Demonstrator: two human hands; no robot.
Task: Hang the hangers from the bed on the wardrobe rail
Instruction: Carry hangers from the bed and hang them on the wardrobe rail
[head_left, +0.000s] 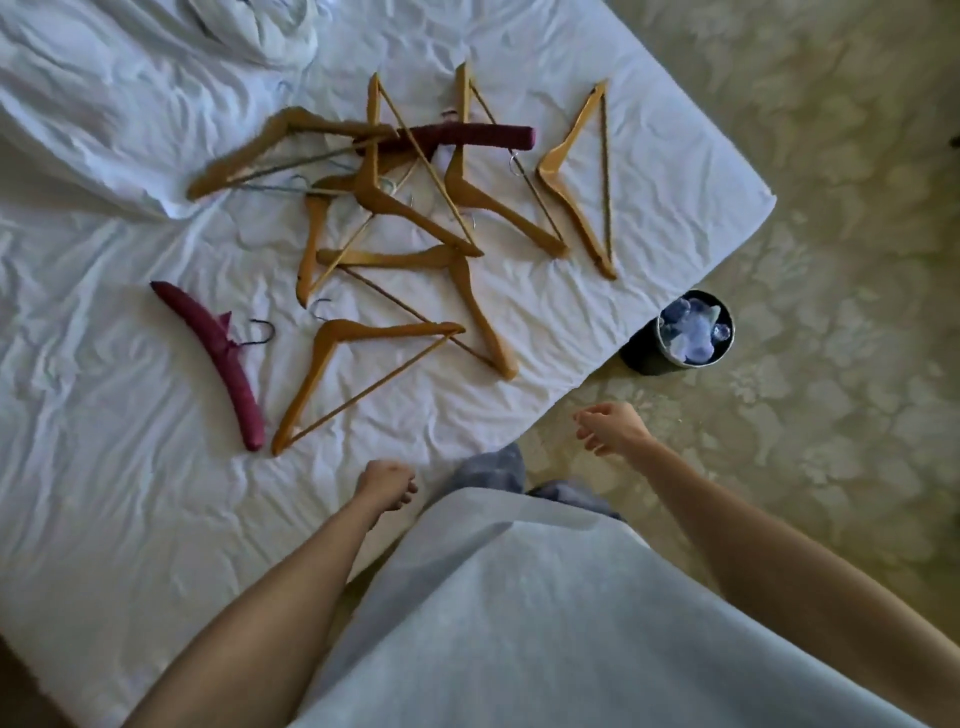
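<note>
Standing at the corner of the bed (130, 519), you've got the whole job ahead of you, so a few thoughts going left to right.

Your left hand (387, 483) hangs over the sheet near the bed's edge, fingers (408, 491) curled loosely together, holding nothing. Closest to it is the burgundy padded hanger (218, 358), lying apart from the rest. Its long axis runs diagonally from upper left to lower right, with the dark hook (260, 330) pointing right, toward the wooden ones. I'd start there: pinch it at the neck under the hook so the hook stays free for the rail.

Just beside it is a lone wooden hanger (358, 374), its point at upper left, the bar running from lower left up to the right. It also looks free of the tangle, so that's an easy second grab.

Farther up is the messy pile of wooden hangers (415, 218), crossed over each other at all angles, with a second burgundy padded one (467, 136) lying roughly level across the top. Lift from the top down, I reckon, or the hooks will probably snag.

At the far right, one wooden hanger (576, 176) lies on its own, long axis near vertical, bar toward the bed's edge.

Your right hand (610, 428) is over the carpet, off the bed, fingers loosely curled and empty. A small bin (675, 338) stands on the floor by the bed corner, so mind your feet. The wardrobe rail isn't in view.
</note>
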